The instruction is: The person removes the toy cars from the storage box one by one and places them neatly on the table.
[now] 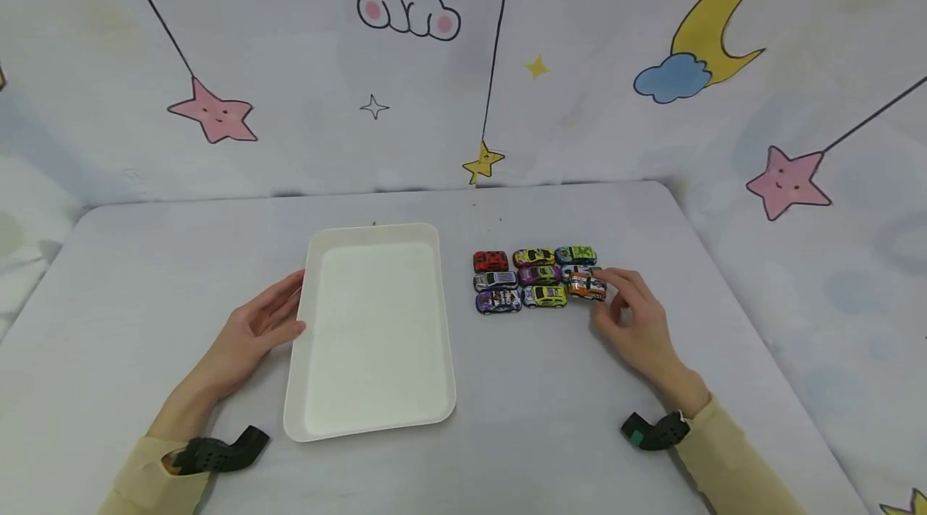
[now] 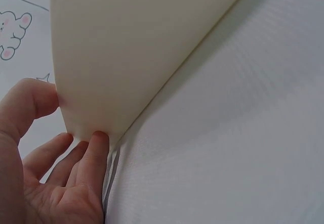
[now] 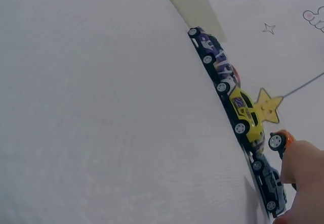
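My right hand (image 1: 637,330) pinches a small orange toy car (image 1: 587,286) at the right end of a cluster of toy cars. The right wrist view shows this orange car (image 3: 277,141) raised off the table, above a grey-blue car (image 3: 269,182). Beside it lie a yellow-green car (image 1: 545,296) and a purple one (image 1: 539,275). My left hand (image 1: 246,338) rests at the left side of a white tray (image 1: 301,374), thumb and fingers loosely extended. In the left wrist view the fingertips touch the outer wall of the tray (image 2: 126,57).
Other cars in the cluster include a red one (image 1: 491,261), a silver one (image 1: 496,281) and a dark purple one (image 1: 498,302). The white-covered table (image 1: 536,418) meets a cloth backdrop (image 1: 304,96) with printed stars and a moon.
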`<state>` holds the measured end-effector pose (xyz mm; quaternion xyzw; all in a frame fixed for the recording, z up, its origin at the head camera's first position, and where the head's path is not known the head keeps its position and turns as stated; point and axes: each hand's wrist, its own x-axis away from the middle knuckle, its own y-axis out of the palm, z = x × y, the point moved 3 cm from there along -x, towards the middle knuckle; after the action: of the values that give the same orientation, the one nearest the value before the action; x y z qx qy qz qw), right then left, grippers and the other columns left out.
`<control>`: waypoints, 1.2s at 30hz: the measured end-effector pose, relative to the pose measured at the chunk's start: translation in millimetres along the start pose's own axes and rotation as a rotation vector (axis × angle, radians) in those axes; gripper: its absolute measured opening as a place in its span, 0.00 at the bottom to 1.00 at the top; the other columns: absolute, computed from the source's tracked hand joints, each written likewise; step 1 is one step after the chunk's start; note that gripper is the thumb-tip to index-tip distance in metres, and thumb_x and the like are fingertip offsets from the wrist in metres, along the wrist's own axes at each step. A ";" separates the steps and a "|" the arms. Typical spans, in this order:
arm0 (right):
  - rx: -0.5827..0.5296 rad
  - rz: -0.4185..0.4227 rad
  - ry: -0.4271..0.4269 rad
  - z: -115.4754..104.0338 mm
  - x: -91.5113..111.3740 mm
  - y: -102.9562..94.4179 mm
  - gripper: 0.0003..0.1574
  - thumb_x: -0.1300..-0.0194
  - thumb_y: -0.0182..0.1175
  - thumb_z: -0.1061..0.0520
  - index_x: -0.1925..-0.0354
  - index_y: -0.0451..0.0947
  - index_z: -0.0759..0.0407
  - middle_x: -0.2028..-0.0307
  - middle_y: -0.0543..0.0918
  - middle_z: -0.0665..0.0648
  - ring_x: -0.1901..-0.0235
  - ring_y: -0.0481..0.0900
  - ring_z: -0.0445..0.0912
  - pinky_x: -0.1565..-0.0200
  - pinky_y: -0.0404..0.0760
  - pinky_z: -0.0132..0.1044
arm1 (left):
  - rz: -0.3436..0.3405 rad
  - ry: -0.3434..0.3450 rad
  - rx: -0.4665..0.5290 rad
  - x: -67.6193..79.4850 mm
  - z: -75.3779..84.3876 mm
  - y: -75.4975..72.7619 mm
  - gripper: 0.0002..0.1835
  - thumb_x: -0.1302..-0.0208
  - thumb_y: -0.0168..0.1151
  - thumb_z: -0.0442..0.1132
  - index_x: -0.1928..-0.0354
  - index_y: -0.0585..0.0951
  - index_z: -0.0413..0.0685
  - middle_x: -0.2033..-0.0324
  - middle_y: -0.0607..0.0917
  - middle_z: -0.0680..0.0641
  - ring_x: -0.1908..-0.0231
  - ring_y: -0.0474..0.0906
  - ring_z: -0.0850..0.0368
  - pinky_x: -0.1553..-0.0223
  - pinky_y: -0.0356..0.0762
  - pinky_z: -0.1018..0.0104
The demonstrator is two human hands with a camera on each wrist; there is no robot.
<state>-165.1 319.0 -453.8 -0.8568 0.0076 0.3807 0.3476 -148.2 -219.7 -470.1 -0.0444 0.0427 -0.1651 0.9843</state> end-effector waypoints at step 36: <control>0.121 -0.123 0.053 3.6 2.4 2.9 0.31 0.49 0.60 0.71 0.44 0.80 0.61 0.49 0.78 0.59 0.76 0.65 0.35 0.75 0.63 0.22 | -0.015 -0.027 -0.007 -0.1 -1.7 -0.8 0.38 0.29 0.57 0.27 0.22 0.54 0.43 0.22 0.54 0.40 0.30 0.60 0.74 0.36 0.67 0.83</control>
<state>-166.5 319.6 -458.8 -0.8428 -0.0128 0.3347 0.4212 -148.7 -220.6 -471.7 -0.0506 0.0295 -0.1718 0.9834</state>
